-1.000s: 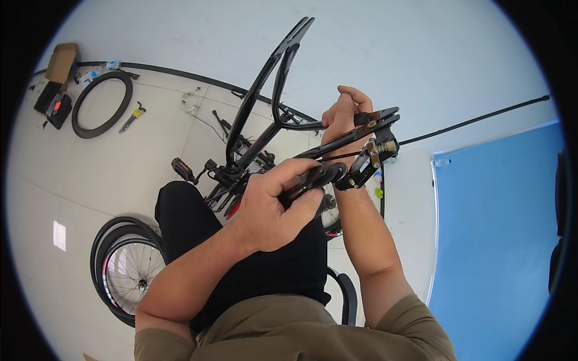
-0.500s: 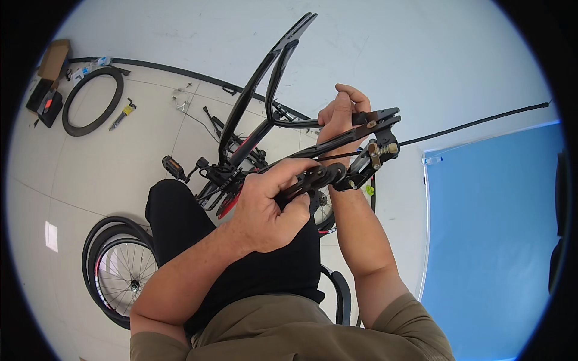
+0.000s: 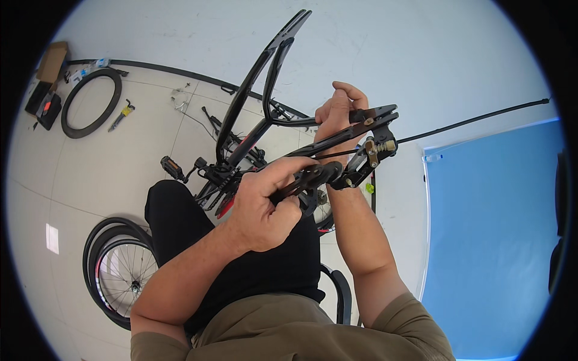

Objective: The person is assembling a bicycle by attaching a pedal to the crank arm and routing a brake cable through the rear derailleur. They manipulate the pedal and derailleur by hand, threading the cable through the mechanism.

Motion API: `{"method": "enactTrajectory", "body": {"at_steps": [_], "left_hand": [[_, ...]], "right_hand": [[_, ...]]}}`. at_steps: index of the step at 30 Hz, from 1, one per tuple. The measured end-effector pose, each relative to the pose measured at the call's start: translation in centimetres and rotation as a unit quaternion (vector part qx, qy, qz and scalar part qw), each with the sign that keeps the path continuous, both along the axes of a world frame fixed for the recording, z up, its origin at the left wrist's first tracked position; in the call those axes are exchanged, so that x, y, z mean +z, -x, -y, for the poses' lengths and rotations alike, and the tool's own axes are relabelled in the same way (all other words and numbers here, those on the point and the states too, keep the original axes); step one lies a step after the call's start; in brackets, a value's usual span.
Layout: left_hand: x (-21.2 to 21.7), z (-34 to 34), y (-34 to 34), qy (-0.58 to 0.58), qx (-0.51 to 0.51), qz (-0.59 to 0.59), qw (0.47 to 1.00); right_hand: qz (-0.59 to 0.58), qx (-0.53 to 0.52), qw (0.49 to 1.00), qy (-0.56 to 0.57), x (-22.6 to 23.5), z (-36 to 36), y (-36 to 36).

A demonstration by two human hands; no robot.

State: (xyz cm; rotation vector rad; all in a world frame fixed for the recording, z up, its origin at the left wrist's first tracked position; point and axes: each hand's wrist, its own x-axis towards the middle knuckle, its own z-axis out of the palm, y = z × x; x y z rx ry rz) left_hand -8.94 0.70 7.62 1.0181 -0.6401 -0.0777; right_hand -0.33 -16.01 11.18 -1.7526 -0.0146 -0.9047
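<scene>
A black bicycle frame [image 3: 247, 144] is tipped up in front of me, its rear stays reaching up and to the right. At the right-hand stay ends hangs a rear derailleur [image 3: 379, 147], with a spring and barrel showing. My left hand [image 3: 265, 207] is closed around the derailleur's black cage, thumb and fingers on either side of it. My right hand [image 3: 340, 114] reaches up behind the near stay and grips the frame close to the stay ends, its fingers curled and partly hidden. A black cable housing [image 3: 475, 123] runs from the derailleur out to the right.
Wheels and tyres [image 3: 120, 265] lie on the floor at left, below a loose tyre [image 3: 90, 102]. A yellow-and-black tool [image 3: 122, 115] lies near an opened cardboard box [image 3: 53, 62]. The pedal [image 3: 173, 167] juts out beside my knee. A blue panel [image 3: 487, 240] fills the right.
The frame and derailleur have shifted very slightly left and up in view. My left hand has moved slightly left with the derailleur cage; both grips look the same.
</scene>
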Motion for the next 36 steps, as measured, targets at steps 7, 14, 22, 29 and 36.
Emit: {"method": "enactTrajectory", "body": {"at_steps": [7,14,22,29,36], "left_hand": [[1.1,-0.4,0.1,-0.019,-0.015,-0.032,0.999],[-0.3,0.1,-0.1,0.018,-0.002,-0.007,1.000],[0.9,-0.4,0.3,-0.011,-0.016,-0.049,0.999],[-0.2,-0.2,-0.1,0.036,-0.032,-0.028,0.998],[1.1,-0.5,0.2,-0.021,-0.033,-0.062,0.997]], "right_hand": [[-0.007,-0.002,1.000,-0.013,0.2,-0.2,0.3],[-0.002,0.008,1.000,-0.006,0.2,-0.2,0.2],[-0.005,-0.005,1.000,-0.015,0.2,-0.3,0.2],[0.002,0.001,1.000,0.000,0.2,-0.1,0.0],[-0.002,-0.004,1.000,-0.004,0.1,-0.1,0.1]]}}
